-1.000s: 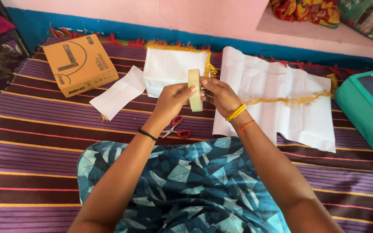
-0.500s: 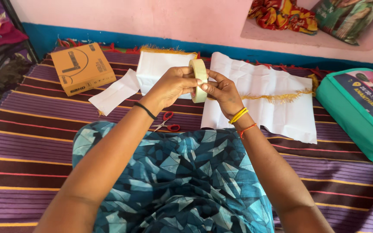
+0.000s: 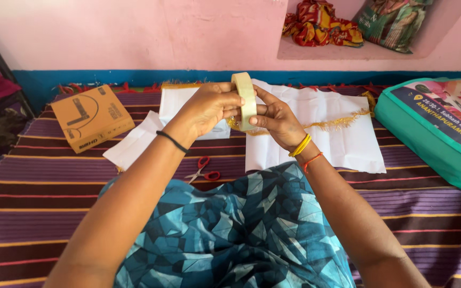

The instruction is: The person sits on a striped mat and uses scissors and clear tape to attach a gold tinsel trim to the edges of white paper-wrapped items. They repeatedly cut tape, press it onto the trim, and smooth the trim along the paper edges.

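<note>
The tape roll (image 3: 245, 100) near the middle of the frame looks like matt paper tape, pale cream, smooth on its outer face. White sheets (image 3: 337, 133) behind it look like thin paper, creased with fold lines, with a strip of shiny gold tinsel-like trim (image 3: 340, 124) across them. The box (image 3: 90, 117) at upper left is plain brown cardboard, matt. Scissors (image 3: 203, 172) at centre have glossy red plastic handles and metal blades. The striped mat (image 3: 54, 202) is coarse woven cloth; the blue patterned fabric (image 3: 241, 229) at the bottom looks smoother and soft. The teal bag (image 3: 433, 133) at right has a slight sheen, maybe a synthetic weave.
</note>
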